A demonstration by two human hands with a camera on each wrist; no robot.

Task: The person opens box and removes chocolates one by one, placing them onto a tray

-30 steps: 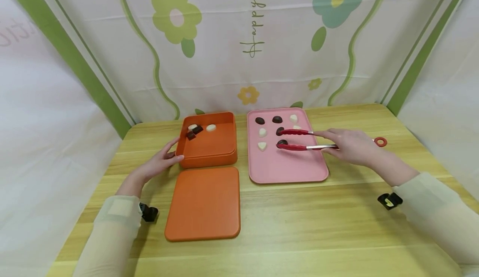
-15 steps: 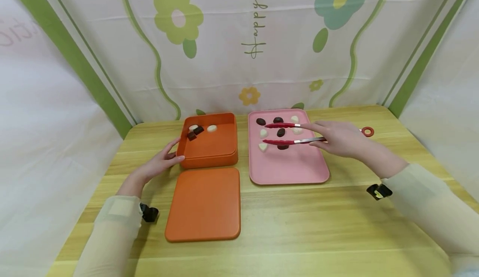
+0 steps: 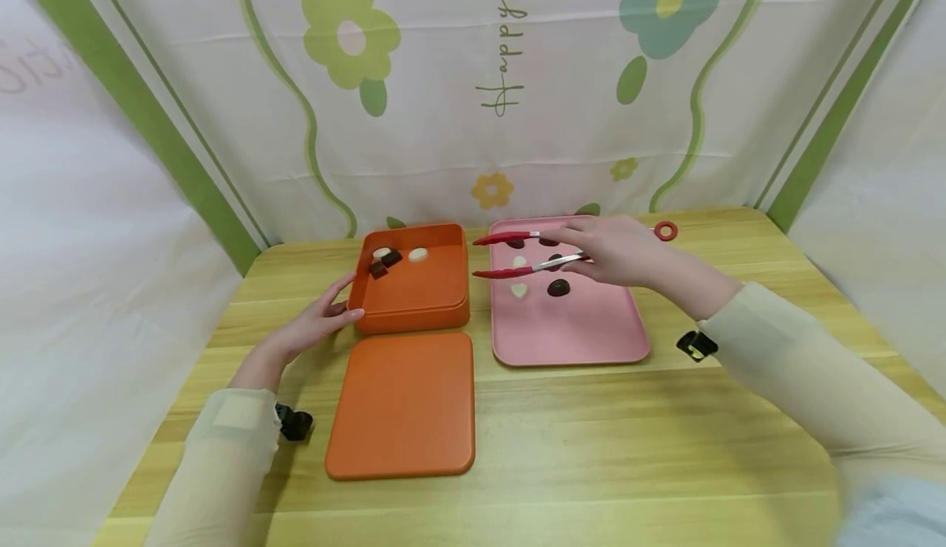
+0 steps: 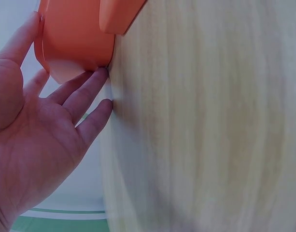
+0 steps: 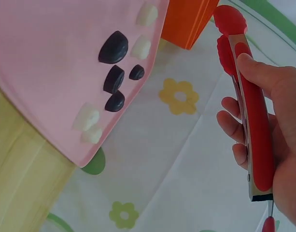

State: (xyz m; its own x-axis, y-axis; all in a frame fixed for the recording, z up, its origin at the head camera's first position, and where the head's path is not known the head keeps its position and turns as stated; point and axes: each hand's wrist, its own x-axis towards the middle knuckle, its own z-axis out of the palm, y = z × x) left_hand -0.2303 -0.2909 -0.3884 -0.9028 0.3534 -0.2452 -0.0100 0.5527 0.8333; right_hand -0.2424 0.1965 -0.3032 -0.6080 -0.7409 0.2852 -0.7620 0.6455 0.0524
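My right hand [image 3: 621, 255] grips red-tipped metal tongs [image 3: 506, 273] above the pink tray [image 3: 569, 342]. The tongs' arms are spread, and I see nothing between their tips, which reach past the tray's left edge. On the tray lie dark chocolates [image 3: 558, 287] and white chocolates [image 3: 520, 291], several hidden under the hand and tongs. At the left, an orange box [image 3: 414, 319] holds white pieces [image 3: 418, 255] and dark chocolate pieces [image 3: 379, 269]. My left hand [image 3: 314, 329] touches the box's left side, its fingers fairly straight in the left wrist view [image 4: 46, 130].
An orange lid [image 3: 402, 407] lies flat in front of the box. Behind the wooden table [image 3: 591, 448] hangs a white curtain [image 3: 429, 120] with printed flowers. Box and tray stand side by side with a narrow gap.
My right hand has lifted the tongs off the dark chocolates and moved them left toward the box. The chocolates there stay on the tray. My left hand has not moved.
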